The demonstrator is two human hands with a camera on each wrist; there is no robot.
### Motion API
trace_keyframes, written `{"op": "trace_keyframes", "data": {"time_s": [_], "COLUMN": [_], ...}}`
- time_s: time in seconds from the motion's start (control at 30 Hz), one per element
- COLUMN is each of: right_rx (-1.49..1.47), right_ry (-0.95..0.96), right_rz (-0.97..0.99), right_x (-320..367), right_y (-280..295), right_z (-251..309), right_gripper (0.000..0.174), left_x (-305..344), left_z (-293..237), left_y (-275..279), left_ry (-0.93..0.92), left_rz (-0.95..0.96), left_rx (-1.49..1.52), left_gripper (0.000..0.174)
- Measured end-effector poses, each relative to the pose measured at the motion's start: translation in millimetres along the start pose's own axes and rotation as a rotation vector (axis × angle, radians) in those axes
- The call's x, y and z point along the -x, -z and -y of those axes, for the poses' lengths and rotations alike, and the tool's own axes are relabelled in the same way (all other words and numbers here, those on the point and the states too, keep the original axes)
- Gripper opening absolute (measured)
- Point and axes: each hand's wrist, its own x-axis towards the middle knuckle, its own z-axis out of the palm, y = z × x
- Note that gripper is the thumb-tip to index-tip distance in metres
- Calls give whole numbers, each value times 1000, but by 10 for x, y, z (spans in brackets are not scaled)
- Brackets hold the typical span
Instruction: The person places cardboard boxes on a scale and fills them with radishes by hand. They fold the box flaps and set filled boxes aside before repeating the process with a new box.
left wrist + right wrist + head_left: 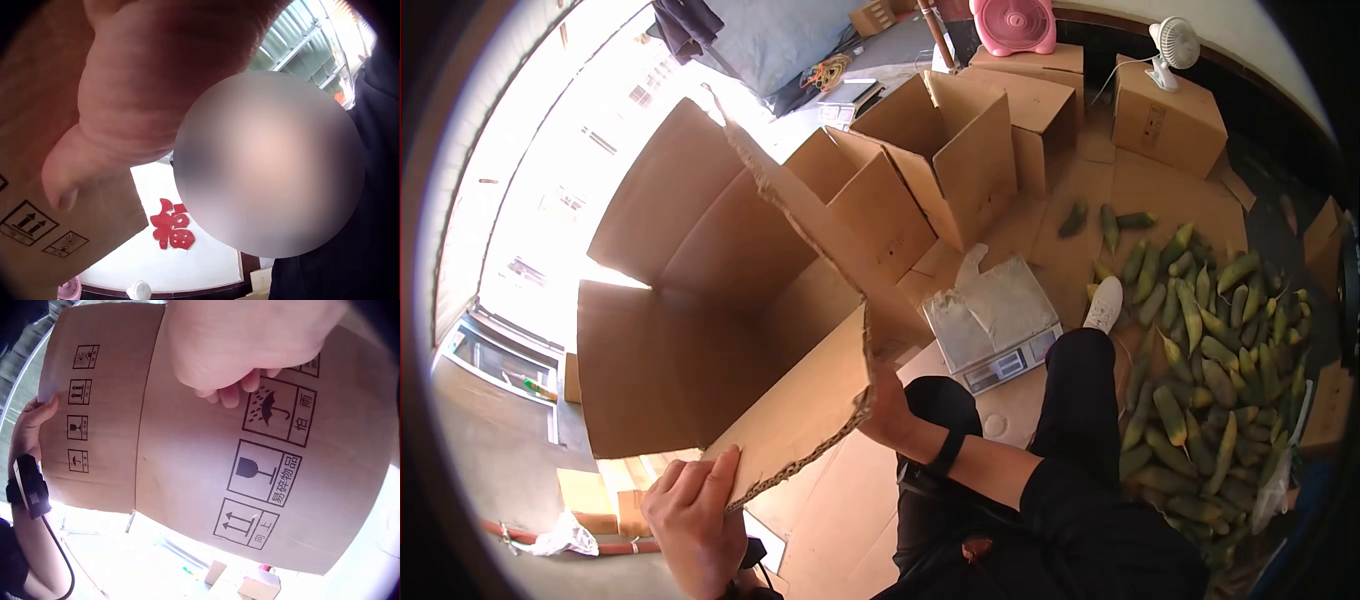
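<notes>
While the cardboard box is held up at ctr, its ragged flap edge runs 12 to 6 o'clock, w/ other boxes close at 1 and the scale and corn pile at 3. Left hand at 7 and right hand at 5 both pinch the flap. Brown, printed handling symbols.
</notes>
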Motion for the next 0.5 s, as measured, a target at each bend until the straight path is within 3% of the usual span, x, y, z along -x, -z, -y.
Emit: {"op": "trace_keyframes", "data": {"time_s": [0.07, 0.27, 0.4, 0.5], "right_rx": [9, 333, 362, 226], "right_ry": [-21, 129, 47, -165], "right_rz": [-108, -184, -195, -303], "right_x": [-56, -109, -131, -34], "right_y": [110, 553, 965, 1190], "right_z": [-16, -276, -374, -453], "right_gripper": [8, 12, 9, 2], "left_x": [-96, -453, -658, -807], "left_z": [-15, -290, -516, -667], "left_y": [-6, -105, -293, -471], "left_ry": [-109, -253, -298, -341], "left_rz": [-21, -57, -68, -49], "left_rx": [70, 120, 210, 250], "left_gripper": [39, 43, 37, 33]}}
